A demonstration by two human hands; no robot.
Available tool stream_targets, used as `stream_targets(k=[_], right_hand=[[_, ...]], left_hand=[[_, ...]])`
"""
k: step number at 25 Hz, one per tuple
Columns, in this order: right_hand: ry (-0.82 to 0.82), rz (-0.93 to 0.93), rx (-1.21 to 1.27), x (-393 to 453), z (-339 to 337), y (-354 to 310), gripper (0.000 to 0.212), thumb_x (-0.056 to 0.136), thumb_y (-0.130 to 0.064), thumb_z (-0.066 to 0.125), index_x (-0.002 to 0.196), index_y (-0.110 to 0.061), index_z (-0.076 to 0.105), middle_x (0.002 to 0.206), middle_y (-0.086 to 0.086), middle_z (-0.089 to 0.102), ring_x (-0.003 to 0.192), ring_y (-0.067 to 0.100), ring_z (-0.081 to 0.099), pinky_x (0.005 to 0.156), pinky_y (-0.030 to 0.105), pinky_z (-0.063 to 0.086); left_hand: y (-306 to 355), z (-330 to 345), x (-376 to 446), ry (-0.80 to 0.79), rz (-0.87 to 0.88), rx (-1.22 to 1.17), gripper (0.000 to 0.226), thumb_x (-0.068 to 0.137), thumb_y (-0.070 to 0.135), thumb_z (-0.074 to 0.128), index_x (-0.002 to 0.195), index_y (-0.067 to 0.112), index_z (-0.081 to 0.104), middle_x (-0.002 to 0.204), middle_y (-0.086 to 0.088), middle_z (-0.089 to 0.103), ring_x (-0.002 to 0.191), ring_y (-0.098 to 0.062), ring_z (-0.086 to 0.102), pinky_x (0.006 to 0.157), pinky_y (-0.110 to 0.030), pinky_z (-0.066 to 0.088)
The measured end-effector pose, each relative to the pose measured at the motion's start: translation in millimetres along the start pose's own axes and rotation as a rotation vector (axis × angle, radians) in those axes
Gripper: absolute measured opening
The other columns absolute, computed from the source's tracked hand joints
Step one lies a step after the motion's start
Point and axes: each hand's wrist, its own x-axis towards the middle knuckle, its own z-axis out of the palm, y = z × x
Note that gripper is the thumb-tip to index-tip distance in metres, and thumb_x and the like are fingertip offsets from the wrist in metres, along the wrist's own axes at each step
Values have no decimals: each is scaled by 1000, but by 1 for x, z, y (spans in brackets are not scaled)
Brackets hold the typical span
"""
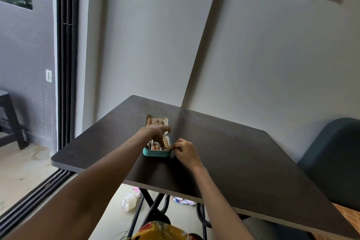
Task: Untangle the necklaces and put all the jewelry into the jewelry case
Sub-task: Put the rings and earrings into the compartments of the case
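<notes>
A small teal jewelry case [155, 154] lies open on the dark table [224, 154], its cream-lined lid [157, 118] folded back away from me. Gold chains and small pieces [155, 147] fill its compartments. My left hand [158, 131] reaches over the case with its fingers pointing down into the compartments; what the fingertips touch is too small to tell. My right hand [184, 150] sits at the case's right front corner, fingers curled and pinching something tiny at the rim.
The table stands against a grey wall, beside a sliding glass door [67, 54] on the left. A dark green chair [331, 160] is at the right. A plastic bottle [128, 201] and litter lie on the floor under the table.
</notes>
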Motion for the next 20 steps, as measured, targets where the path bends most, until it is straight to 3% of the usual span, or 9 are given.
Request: stream_targets(k=[3, 5, 8, 11, 13, 15, 16, 18, 20], right_hand=[[143, 96, 127, 4, 5, 4, 30, 86, 2, 51, 92, -12, 76, 96, 6, 67, 85, 15, 61, 75, 18, 46], [274, 217, 237, 13, 12, 9, 26, 88, -2, 51, 98, -12, 73, 101, 5, 68, 91, 16, 63, 82, 22, 49], [253, 394, 392, 31, 23, 6, 27, 94, -19, 52, 118, -12, 61, 120, 7, 62, 107, 20, 59, 95, 35, 49], [170, 527, 457, 51, 30, 1, 42, 97, -25, 46, 136, -7, 46, 135, 7, 53, 123, 20, 50, 103, 29, 39], [130, 562, 428, 64, 37, 4, 43, 98, -22, 42, 138, -5, 43, 139, 9, 50, 128, 22, 46, 103, 29, 36], [119, 567, 401, 77, 44, 10, 32, 97, -20, 42, 124, -9, 56, 126, 6, 58, 120, 22, 51, 93, 27, 39], [116, 552, 387, 81, 46, 13, 22, 96, -18, 42, 102, -16, 63, 106, 1, 62, 105, 20, 55, 81, 27, 41], [123, 521, 367, 88, 48, 23, 28, 92, -13, 43, 65, -18, 48, 67, -1, 48, 73, 18, 46, 61, 31, 32], [128, 502, 386, 86, 41, 33, 29, 90, -14, 45, 63, -5, 49, 61, 8, 47, 64, 15, 42, 60, 30, 29]], left_hand=[[-11, 2, 0, 45, 5, -174, 65, 76, 40, 73, 134, 31, 43, 140, -4, 36, 136, -24, 24, 110, -41, 15], [-25, 7, 3, 244, -68, -331, 49, 82, 41, 66, 126, 27, 50, 136, -2, 44, 131, -22, 34, 105, -39, 22], [-41, 23, 8, 566, -314, -600, 35, 87, 24, 61, 118, 12, 53, 126, -10, 51, 117, -26, 47, 99, -39, 35], [-53, 39, 22, 455, -515, -903, 31, 85, 10, 54, 110, -7, 54, 116, -21, 56, 108, -35, 54, 91, -40, 45], [-58, 41, 26, 341, -541, -972, 24, 86, 11, 53, 99, -8, 59, 102, -21, 63, 95, -34, 62, 78, -37, 50], [-66, 42, 33, 311, -552, -1038, 18, 81, 9, 60, 91, -5, 63, 93, -18, 67, 84, -30, 65, 73, -35, 55], [-69, 44, 36, 315, -554, -1085, 15, 78, 7, 64, 89, -3, 65, 91, -19, 68, 82, -28, 66, 75, -36, 57], [-68, 48, 37, 339, -541, -1210, 12, 75, 1, 69, 87, -1, 69, 89, -19, 70, 77, -26, 65, 78, -37, 58], [-63, 51, 37, 334, -493, -1357, 17, 75, -2, 71, 92, -3, 70, 86, -19, 71, 72, -26, 66, 73, -35, 58]])
